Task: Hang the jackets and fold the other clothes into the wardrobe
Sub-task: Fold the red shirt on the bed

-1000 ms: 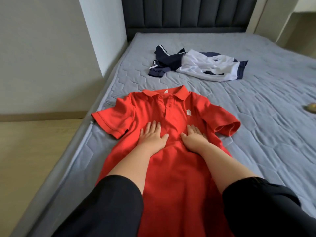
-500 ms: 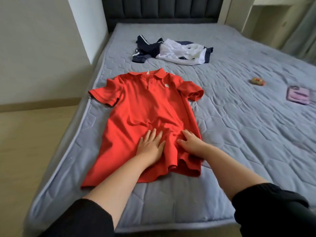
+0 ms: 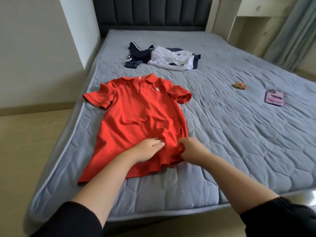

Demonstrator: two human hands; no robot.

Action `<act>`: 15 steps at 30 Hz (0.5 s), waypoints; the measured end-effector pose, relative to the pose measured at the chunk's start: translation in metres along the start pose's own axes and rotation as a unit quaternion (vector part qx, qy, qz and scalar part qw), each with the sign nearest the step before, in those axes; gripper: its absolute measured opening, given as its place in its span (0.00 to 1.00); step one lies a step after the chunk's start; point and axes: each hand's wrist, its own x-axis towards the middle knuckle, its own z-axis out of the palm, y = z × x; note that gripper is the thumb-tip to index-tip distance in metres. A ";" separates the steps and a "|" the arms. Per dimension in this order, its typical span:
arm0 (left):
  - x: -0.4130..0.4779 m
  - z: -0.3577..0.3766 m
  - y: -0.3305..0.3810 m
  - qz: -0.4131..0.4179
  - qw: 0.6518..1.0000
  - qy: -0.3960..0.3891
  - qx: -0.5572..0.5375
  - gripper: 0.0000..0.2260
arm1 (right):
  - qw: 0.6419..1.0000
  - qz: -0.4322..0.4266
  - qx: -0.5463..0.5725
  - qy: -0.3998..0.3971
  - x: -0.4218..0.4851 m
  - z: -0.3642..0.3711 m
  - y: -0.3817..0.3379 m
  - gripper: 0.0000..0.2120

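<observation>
A red polo shirt point(image 3: 136, 117) lies face up on the grey mattress point(image 3: 230, 137), collar toward the headboard. My left hand point(image 3: 147, 149) rests flat on its lower part, fingers straight. Just right of it, my right hand point(image 3: 189, 149) has its fingers curled into bunched red fabric near the hem. Further back lies a crumpled navy and white garment point(image 3: 164, 57).
A small orange and yellow object point(image 3: 240, 85) and a purple phone case point(image 3: 274, 98) lie on the right half of the mattress. A dark padded headboard point(image 3: 153, 12) stands behind, a wall corner point(image 3: 80, 31) at left, wooden floor point(image 3: 25, 142) beside the bed.
Both hands have slid down the shirt from the chest to the hem area. My right hand went from flat to gripping bunched fabric. The view has pulled back.
</observation>
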 end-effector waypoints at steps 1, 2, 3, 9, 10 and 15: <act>0.000 0.001 0.002 -0.005 0.999 -0.014 0.041 0.27 | 0.999 0.019 0.003 0.048 0.003 -0.006 0.001 0.08; -0.001 0.003 0.005 -0.008 0.995 -0.034 0.095 0.34 | 0.994 0.040 -0.001 0.097 0.005 -0.014 0.005 0.08; -0.003 0.007 0.008 -0.008 0.988 -0.048 0.147 0.40 | 0.987 0.064 -0.017 0.146 0.006 -0.022 0.012 0.08; -0.009 0.044 0.033 0.059 0.951 -0.014 0.302 0.38 | 0.958 0.244 -0.151 0.004 -0.003 -0.040 0.058 0.06; -0.008 0.046 0.037 0.064 0.945 0.016 0.320 0.33 | 0.960 0.251 -0.122 -0.030 -0.001 -0.040 0.062 0.04; -0.007 0.049 0.048 0.137 0.909 0.040 0.392 0.16 | 0.956 0.282 0.081 -0.012 0.010 -0.047 0.066 0.23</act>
